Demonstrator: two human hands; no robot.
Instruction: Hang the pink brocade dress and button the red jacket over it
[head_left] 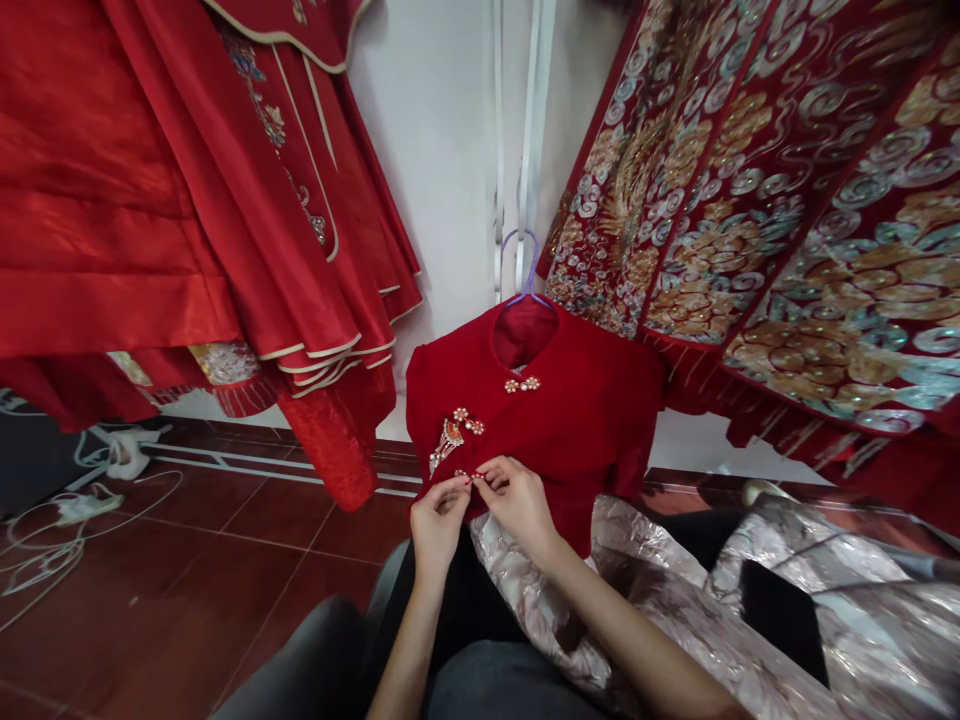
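Observation:
A short red jacket (592,410) hangs in front of me on a purple hanger (532,272). At its lower front edge my left hand (438,520) and my right hand (523,502) meet, fingertips pinched on a small beaded button fastening (472,477). The fingers partly cover it, so whether it is done up is hidden. Just above sits a tasselled fan-shaped brooch (450,437) beside a flower-shaped fastening (474,426). Another flower-shaped fastening (523,385) lies at the neckline.
Red garments (172,200) hang at the left, and a heavily embroidered red garment (750,220) hangs at the right. Shiny patterned fabric (645,580) with a dark flat rectangle (784,618) lies across the lower right. White cables (67,540) trail over the tiled floor (225,570).

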